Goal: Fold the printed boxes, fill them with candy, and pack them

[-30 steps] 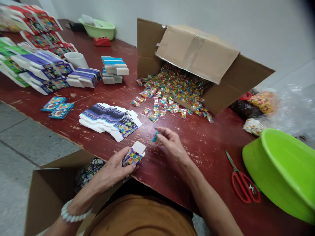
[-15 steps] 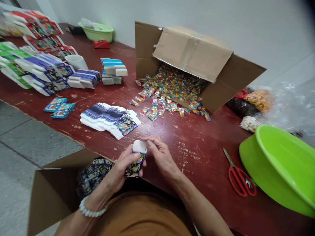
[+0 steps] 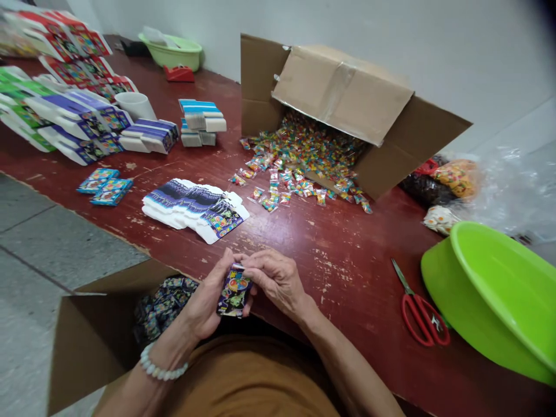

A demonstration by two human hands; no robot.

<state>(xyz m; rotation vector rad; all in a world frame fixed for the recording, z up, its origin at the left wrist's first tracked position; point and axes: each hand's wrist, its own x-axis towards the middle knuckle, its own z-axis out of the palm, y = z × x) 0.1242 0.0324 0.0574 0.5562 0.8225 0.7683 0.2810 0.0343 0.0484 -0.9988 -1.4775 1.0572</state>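
Both hands on small printed box (image 3: pixel 234 291) — left hand (image 3: pixel 207 301) grip closed round it, right hand (image 3: pixel 278 279) fingertips pinching top.

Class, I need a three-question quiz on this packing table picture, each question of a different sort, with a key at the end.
1. True or false: the scissors lie inside the green basin.
2. Which hands hold the small printed box? A) left hand only B) right hand only C) both
3. Fill in: the wrapped sweets spill out of a tipped ____ box.

Key: 1. False, they lie on the red table beside it. 2. C. 3. cardboard.
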